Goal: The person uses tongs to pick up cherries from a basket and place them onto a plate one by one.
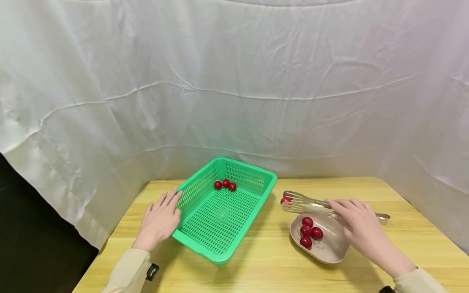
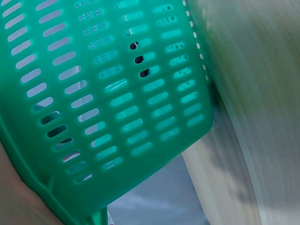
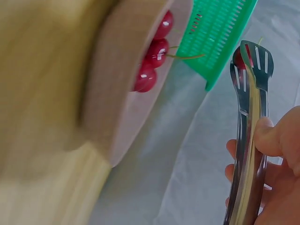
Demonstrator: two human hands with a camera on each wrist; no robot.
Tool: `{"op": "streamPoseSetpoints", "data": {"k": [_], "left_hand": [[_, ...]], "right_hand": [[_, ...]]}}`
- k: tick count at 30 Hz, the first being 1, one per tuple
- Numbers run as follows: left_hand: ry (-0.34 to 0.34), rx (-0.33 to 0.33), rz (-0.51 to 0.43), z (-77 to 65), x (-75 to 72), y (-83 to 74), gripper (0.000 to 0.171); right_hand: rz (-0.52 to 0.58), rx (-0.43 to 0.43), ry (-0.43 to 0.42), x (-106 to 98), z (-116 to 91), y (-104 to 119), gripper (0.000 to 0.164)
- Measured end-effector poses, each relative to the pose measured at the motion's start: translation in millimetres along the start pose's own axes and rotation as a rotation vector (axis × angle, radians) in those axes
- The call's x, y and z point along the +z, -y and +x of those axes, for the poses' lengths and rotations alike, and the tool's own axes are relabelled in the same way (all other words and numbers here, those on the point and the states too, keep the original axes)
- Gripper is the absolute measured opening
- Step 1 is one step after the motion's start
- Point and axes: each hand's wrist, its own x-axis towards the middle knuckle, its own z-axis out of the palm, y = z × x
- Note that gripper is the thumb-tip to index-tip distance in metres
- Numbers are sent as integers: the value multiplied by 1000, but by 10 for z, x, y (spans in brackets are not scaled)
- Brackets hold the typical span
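My right hand (image 1: 360,228) grips a pair of metal tongs (image 3: 248,140) with slotted ends. Between the tong tips is one red cherry (image 1: 286,200), held above the table just beyond the bowl; its stem shows in the right wrist view. Below the tongs stands a pale pinkish bowl (image 1: 331,250) with several cherries (image 1: 305,231) at its left side. My left hand (image 1: 161,219) rests with extended fingers on the left rim of a green plastic basket (image 1: 220,258), which sits tilted. Three cherries (image 1: 226,184) lie in the basket's far left corner.
A light wooden table (image 1: 264,272) bears the basket and bowl. White cloth (image 1: 234,101) hangs behind and along both sides. At the lower left is a dark area (image 1: 36,236) past the table's edge.
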Motion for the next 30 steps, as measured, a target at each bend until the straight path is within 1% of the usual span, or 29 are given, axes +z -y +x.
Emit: {"op": "streamPoseSetpoints", "data": {"k": [5, 13, 20, 25, 30], "left_hand": [[-1, -7, -1, -15, -1, 11, 52], [4, -12, -1, -21, -8, 38, 52], [2, -10, -9, -9, -10, 22, 52], [-1, -7, -16, -3, -2, 7, 52], [-7, -4, -17, 4, 8, 8, 52]], "right_hand": [[-28, 21, 22, -13, -188, -78, 54], [-74, 50, 12, -49, -422, -240, 47], [-117, 104, 51, -68, -600, -369, 44], [-119, 124, 64, -67, -679, -402, 44], [-119, 135, 77, -64, -667, -388, 44]]}}
